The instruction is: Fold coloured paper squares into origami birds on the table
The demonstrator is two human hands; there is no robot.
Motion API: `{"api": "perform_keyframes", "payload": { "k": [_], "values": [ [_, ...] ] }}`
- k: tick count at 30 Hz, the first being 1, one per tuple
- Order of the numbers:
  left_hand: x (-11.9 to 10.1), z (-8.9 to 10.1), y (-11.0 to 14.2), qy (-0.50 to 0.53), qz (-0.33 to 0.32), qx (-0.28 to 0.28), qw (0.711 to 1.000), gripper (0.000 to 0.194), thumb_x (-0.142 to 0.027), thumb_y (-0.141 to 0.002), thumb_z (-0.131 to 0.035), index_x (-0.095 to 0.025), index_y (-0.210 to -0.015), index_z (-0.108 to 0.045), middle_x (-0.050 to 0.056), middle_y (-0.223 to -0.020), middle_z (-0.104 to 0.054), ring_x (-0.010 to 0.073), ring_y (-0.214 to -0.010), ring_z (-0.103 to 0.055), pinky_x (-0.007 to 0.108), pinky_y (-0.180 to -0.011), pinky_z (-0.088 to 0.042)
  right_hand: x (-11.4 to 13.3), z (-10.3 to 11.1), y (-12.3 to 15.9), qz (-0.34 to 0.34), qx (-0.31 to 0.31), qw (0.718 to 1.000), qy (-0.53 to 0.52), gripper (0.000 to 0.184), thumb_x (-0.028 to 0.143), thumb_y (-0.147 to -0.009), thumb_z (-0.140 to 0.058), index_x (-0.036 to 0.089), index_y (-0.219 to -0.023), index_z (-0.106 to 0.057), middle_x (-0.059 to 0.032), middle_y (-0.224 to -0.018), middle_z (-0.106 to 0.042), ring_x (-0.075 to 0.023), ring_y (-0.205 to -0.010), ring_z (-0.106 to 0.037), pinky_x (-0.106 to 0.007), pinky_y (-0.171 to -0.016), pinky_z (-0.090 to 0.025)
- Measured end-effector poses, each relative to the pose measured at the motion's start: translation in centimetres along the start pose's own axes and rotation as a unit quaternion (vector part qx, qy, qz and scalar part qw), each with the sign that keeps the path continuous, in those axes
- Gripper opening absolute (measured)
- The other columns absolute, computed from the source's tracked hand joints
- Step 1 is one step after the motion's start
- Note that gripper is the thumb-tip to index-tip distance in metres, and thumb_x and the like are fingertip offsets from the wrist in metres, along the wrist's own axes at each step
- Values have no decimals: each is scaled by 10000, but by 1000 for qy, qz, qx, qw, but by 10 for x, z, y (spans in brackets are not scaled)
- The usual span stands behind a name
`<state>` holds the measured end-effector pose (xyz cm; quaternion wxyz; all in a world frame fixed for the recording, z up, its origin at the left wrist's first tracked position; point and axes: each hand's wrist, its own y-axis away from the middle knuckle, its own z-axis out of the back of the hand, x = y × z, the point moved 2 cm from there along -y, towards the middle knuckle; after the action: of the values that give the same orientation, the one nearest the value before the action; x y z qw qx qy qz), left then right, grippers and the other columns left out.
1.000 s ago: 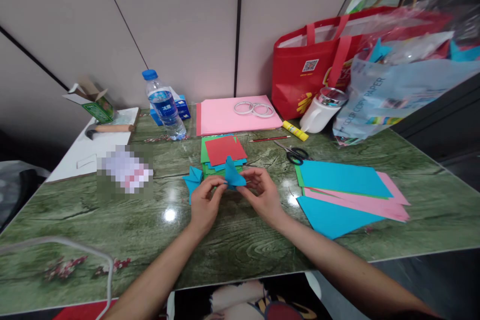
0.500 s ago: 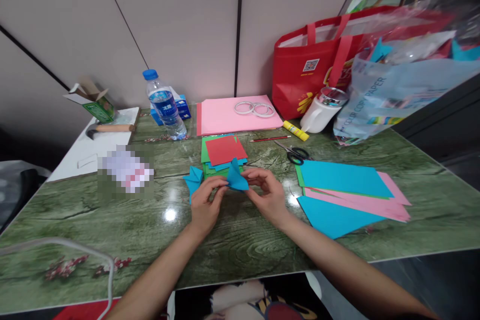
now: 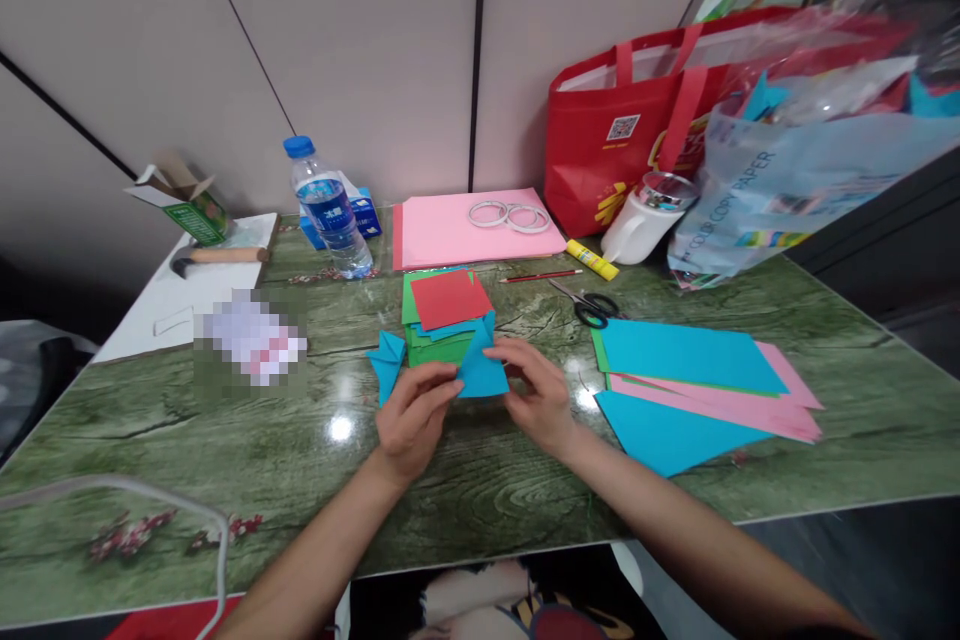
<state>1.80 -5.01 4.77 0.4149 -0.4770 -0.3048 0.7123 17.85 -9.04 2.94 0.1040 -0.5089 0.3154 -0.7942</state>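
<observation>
A partly folded sheet of blue paper (image 3: 482, 372) is held up between both hands over the table. My left hand (image 3: 415, 412) pinches its left corner between thumb and fingers. On the opposite side, my right hand (image 3: 538, 394) grips the right edge, fingers on top and thumb below. A finished-looking blue folded paper piece (image 3: 388, 360) lies just left of my left hand. Behind the held paper rests a stack of square papers, with a red square (image 3: 451, 300) on top and green sheets (image 3: 435, 352) below.
To the right lie blue sheets (image 3: 694, 357) over pink ones, scissors (image 3: 592, 306), a pencil (image 3: 541, 276) and a glue stick (image 3: 592, 260). Tape rolls (image 3: 487, 213) sit on pink paper. A water bottle (image 3: 330, 210), hammer (image 3: 221, 258), white mug (image 3: 646, 220) and red bag (image 3: 592, 150) stand farther back.
The blue paper has turned from a raised, bent shape to a flatter one, showing a broader face. Both hands have lowered slightly toward me with it.
</observation>
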Motion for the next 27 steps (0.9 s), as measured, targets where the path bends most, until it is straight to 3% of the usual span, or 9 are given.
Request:
{"api": "perform_keyframes", "payload": {
  "k": [10, 14, 19, 27],
  "values": [
    [1, 0, 8, -30, -47, 15, 998, 293, 7, -753, -579, -183, -970, -633, 59, -1010, -631, 145, -897, -633, 244, -743, -556, 2, 2, -1, 15, -19, 999, 25, 169, 179, -783, -565, 243, -931, -613, -66, -928, -651, -222, -924, -605, -337, -684, -530],
    [1, 2, 9, -45, -59, 37, 997, 257, -20, -780, -558, -185, -967, -620, 63, -995, -633, 141, -888, -637, 240, -738, -554, 2, 3, -2, 40, -30, 998, 37, 182, 144, -755, -565, 240, -900, -618, -55, -883, -647, -217, -898, -607, -362, -751, -504],
    [-2, 2, 8, -48, -57, 47, 996, 219, -21, -787, -552, -167, -938, -611, 71, -944, -639, 132, -866, -637, 232, -737, -545, 1, 2, -1, 61, -31, 997, 41, 229, 95, -698, -556, 217, -883, -612, -57, -906, -620, -206, -882, -602, -342, -722, -496],
    [-6, -2, 8, -17, -40, 55, 998, 203, -36, -798, -546, -180, -924, -610, 70, -948, -622, 128, -885, -619, 226, -731, -535, 5, 1, -1, 66, -59, 995, 47, 151, 145, -739, -599, 212, -873, -577, -55, -855, -604, -195, -827, -593, -313, -663, -486]
  ]
}}
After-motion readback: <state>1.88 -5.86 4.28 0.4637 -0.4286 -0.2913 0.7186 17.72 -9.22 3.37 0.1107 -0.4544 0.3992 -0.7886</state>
